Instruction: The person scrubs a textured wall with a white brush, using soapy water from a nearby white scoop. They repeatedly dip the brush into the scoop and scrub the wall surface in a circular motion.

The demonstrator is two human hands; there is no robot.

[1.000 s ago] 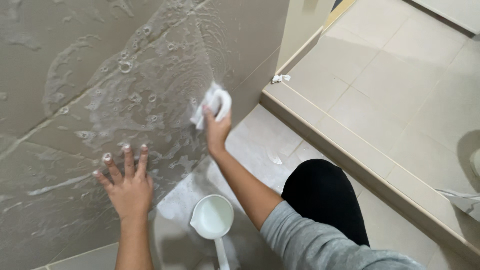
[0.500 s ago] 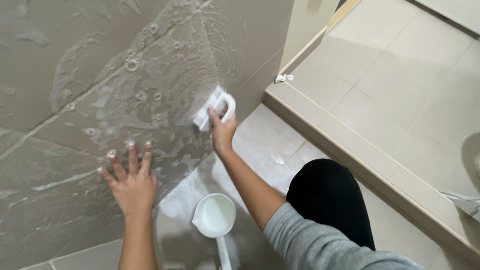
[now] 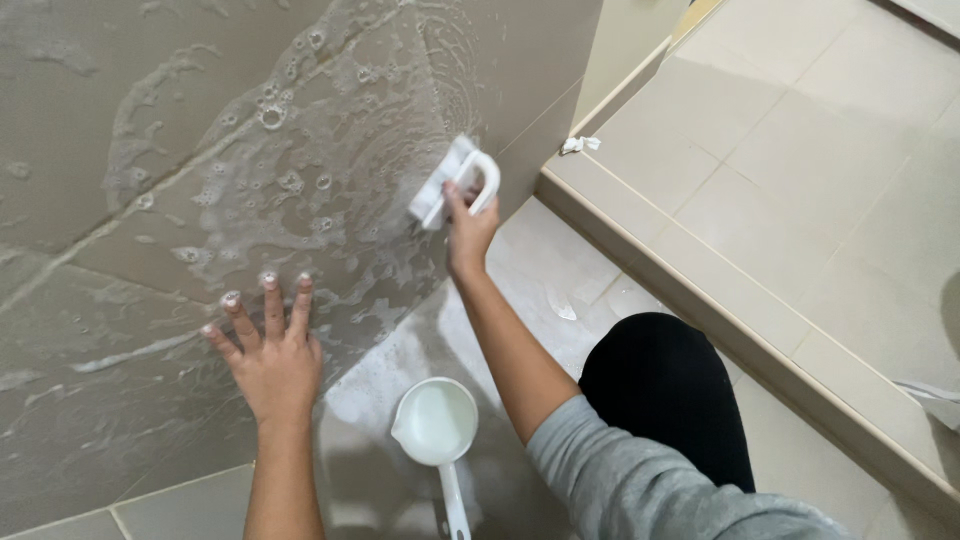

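My right hand [image 3: 468,230] grips the handle of a white scrub brush [image 3: 452,182] pressed against the soapy grey tiled wall [image 3: 120,120]. Foam and bubbles [image 3: 300,190] cover the wall to the left of the brush. My left hand [image 3: 268,352] lies flat on the wet wall lower down, fingers spread, with suds on the fingertips. A white ladle-shaped water scoop [image 3: 436,428] holding milky water sits on the floor below, between my two arms.
My knee in black trousers [image 3: 668,388] is bent over the wet floor tiles. A raised tiled step [image 3: 700,300] runs diagonally to the right, with beige floor beyond. A small white scrap [image 3: 580,144] lies at the step's far corner.
My right hand has slid the brush up and to the right along the wall. My left hand stays planted on the tiles.
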